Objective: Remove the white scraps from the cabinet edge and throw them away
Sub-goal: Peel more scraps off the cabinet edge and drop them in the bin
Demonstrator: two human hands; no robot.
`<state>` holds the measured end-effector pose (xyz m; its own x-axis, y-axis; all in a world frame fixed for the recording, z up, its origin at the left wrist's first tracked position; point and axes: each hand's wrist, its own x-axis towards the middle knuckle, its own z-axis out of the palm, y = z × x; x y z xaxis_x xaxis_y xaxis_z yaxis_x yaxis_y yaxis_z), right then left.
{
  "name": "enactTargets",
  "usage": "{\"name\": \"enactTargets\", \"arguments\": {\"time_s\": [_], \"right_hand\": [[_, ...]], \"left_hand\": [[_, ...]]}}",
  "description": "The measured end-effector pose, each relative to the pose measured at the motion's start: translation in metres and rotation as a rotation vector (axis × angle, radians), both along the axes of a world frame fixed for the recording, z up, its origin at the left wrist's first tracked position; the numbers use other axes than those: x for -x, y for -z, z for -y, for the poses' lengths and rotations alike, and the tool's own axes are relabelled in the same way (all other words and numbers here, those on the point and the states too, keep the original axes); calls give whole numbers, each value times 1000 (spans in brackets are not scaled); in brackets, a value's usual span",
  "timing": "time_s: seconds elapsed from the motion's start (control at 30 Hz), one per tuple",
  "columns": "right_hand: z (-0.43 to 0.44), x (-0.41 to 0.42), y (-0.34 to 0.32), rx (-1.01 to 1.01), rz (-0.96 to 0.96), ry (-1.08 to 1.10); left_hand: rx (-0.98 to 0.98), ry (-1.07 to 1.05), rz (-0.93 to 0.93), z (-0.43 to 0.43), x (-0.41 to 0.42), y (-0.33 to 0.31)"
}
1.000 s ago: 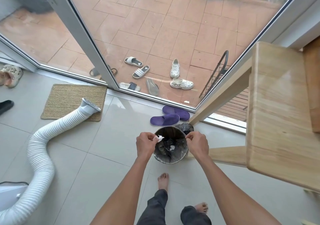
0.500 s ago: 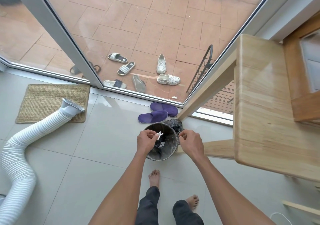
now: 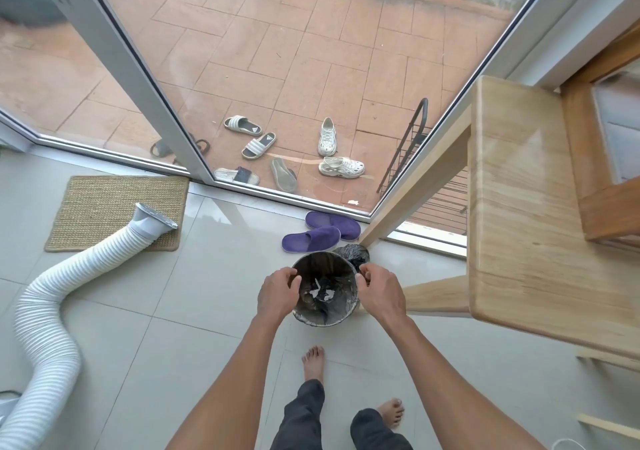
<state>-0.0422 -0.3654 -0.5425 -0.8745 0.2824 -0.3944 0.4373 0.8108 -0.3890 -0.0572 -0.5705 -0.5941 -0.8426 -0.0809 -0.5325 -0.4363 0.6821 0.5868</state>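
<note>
A second ago the left hand [image 3: 277,292] pinched a small white scrap between thumb and fingertips over the rim of the waste bin [image 3: 323,318]; now that hand is empty, its fingers loosely curled and parted at the bin's left rim; white scraps [image 3: 320,290] lie inside the bin on the dark liner, more of them than before; the right hand [image 3: 381,290], earlier closed in a pinch at the right rim, now has its fingers spread a little and hangs over that rim; the camera view has shifted, so the wooden cabinet [image 3: 519,207] shows more of its top surface than a second ago.
</note>
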Motion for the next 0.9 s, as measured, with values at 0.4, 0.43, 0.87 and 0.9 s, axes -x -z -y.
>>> {"name": "enactTargets", "arguments": {"time_s": [0.4,0.43,0.87,0.9], "right_hand": [[28,16,-52,-240,-131,-367],[29,17,-60,-238,-155,-378],[11,15,-167,-174,-417,-397],[6,10,-174,-176,-435,-396]], "left_hand": [[345,172,-184,41,0,-67],[359,172,-193,44,1,-75],[433,101,-454,29,8,-183],[443,108,-471,23,4,-189]]}}
